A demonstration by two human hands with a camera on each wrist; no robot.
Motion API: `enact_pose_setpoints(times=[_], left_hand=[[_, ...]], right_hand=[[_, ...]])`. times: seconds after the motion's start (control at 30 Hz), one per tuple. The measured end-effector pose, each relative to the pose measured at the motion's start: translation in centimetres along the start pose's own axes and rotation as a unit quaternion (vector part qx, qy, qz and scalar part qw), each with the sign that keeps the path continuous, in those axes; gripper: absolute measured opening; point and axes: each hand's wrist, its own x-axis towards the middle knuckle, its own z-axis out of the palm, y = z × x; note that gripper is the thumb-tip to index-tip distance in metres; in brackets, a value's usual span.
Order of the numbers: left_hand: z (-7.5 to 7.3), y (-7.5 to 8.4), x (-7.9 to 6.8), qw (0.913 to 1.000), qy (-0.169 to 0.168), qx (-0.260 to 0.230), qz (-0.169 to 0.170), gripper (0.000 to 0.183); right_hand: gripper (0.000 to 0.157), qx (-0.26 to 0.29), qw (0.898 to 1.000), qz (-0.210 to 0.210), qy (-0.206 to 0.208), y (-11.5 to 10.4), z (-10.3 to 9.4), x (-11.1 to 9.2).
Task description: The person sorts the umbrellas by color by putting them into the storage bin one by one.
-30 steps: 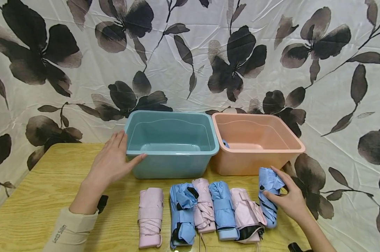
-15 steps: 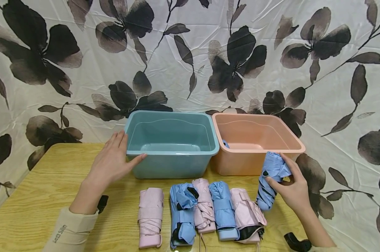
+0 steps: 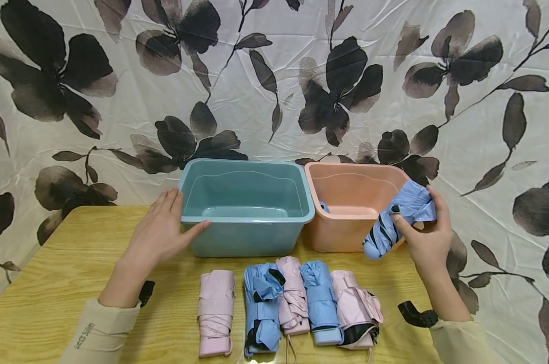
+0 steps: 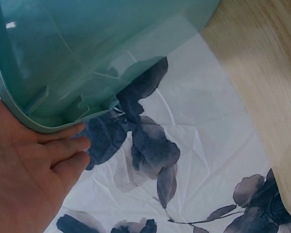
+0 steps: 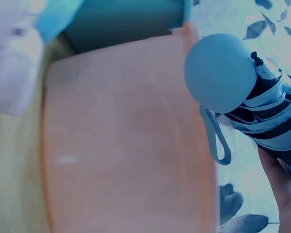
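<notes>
Umbrella (image 3: 408,203), blue and rolled, tilts at four o'clock from the middle of the peach bin (image 3: 335,235), pinched between thumb and fingers of the right hand (image 3: 428,242). The left hand (image 3: 159,230) touches the teal bin (image 3: 247,236) at nine o'clock, fingers together, thumb spread apart.

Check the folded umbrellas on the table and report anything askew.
The rightmost pink umbrella and the leftmost blue umbrella look untidy: fabric bulges loosely and black patches show, unlike the neatly wrapped leftmost pink umbrella.
</notes>
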Motion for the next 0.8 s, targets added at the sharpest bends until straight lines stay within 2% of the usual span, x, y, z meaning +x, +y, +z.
enact_pose_setpoints(times=[0.13,0.27,0.47,0.7,0.8], left_hand=[[0.0,0.0,-0.1,1.0,-0.007,0.001,-0.003,0.112],[0.0,0.1,0.0,0.9999,-0.012,0.0,-0.006,0.112],[-0.2,0.2,0.0,0.9998,-0.015,0.002,-0.008,0.112],[-0.3,0.1,0.0,0.9998,-0.014,0.005,-0.009,0.112],[-0.3,0.1,0.0,0.9998,-0.013,0.006,-0.01,0.112]], right_hand=[[0.084,0.04,0.999,-0.004,0.018,-0.5,0.9,1.8],[0.081,0.038,0.999,-0.002,0.029,-0.6,1.8,3.7],[0.079,-0.048,0.999,-0.001,0.01,0.2,2.9,6.4],[0.084,-0.106,0.991,0.069,-0.036,1.5,4.3,8.9],[0.085,-0.132,0.986,0.082,-0.06,2.2,4.7,9.8]])
